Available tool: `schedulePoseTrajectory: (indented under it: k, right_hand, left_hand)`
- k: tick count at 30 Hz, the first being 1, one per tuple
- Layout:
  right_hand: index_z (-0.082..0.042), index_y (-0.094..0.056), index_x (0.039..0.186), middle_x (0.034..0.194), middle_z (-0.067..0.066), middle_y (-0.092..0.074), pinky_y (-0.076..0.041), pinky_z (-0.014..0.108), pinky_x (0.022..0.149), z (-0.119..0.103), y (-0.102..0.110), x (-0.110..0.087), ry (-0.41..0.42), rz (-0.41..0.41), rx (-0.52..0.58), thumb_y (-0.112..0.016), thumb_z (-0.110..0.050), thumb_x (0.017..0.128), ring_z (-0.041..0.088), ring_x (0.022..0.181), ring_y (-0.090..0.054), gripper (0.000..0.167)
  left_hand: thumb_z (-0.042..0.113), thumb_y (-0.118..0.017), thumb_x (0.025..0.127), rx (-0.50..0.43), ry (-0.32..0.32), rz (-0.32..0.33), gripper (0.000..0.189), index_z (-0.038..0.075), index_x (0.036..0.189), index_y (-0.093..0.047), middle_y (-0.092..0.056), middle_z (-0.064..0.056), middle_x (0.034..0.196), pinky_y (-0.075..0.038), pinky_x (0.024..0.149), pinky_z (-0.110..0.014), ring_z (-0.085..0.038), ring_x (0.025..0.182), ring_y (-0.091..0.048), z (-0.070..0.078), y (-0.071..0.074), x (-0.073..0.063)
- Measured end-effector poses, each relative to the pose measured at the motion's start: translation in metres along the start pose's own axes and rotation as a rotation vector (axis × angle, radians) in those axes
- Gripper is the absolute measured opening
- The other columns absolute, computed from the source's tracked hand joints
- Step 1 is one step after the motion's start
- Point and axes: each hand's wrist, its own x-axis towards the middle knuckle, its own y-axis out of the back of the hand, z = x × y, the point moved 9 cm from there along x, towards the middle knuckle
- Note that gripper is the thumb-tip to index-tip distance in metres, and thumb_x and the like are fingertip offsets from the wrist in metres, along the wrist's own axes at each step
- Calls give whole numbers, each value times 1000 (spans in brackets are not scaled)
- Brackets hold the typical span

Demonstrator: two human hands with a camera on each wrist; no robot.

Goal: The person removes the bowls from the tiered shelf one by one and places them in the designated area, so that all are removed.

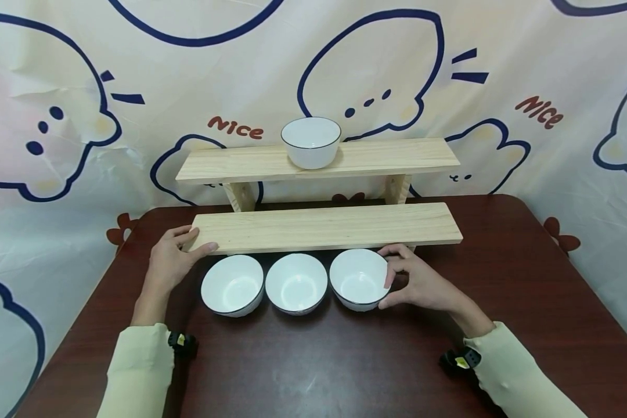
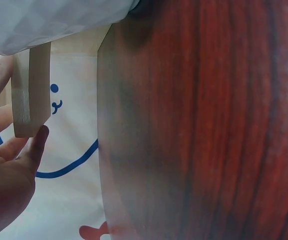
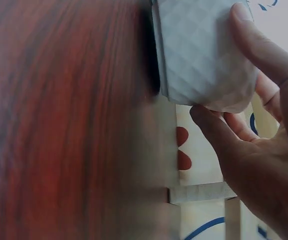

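Observation:
In the head view, my left hand [image 1: 171,258] grips the left end of the lower wooden shelf board [image 1: 324,227], thumb along its front edge. The left wrist view shows the fingers of the left hand [image 2: 9,180] around that board end [image 2: 30,95]. My right hand [image 1: 415,280] holds the right side of the rightmost white bowl [image 1: 359,276], fingers at its rim and thumb low on its side. Up close, the bowl's diamond-textured wall [image 3: 203,55] lies between the thumb and fingers. Beside it in the row stand a middle bowl [image 1: 296,283] and a left bowl [image 1: 232,284].
Another white bowl [image 1: 311,142] stands on the upper shelf board [image 1: 397,157]. Short wooden supports [image 1: 241,196] hold that board up. The shelf stands at the back of a dark brown table [image 1: 313,360], before a cartoon-printed curtain [image 1: 230,87].

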Motion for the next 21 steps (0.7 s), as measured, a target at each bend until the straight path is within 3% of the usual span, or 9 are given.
schedulePoseTrajectory:
  k: [6, 12, 21]
  right_hand:
    - [-21, -65, 74, 140, 11, -41, -51, 32, 96, -2, -2, -1, 6, -5, -81, -98, -24, 65, 33, 127, -46, 35]
    - [-22, -64, 75, 140, 10, -41, -50, 33, 97, 1, -2, -3, 3, 1, -86, -98, -25, 65, 33, 127, -47, 35]
    - [-24, -64, 75, 140, 9, -42, -47, 38, 100, -2, -3, -3, -7, -13, -119, -98, -27, 65, 32, 126, -47, 35]
  left_hand:
    - [48, -78, 88, -5, -3, 0, 84, -3, 147, -45, -37, -27, 155, -40, 104, -60, -47, 137, -40, -1, -1, 1]
    - [45, -79, 88, -7, -28, 12, 83, -4, 146, -46, -39, -28, 153, -41, 103, -59, -47, 136, -42, 0, 0, 0]
    - [46, -79, 88, -8, -13, 9, 84, -4, 146, -46, -39, -28, 154, -41, 103, -59, -47, 136, -42, 0, 0, 0]
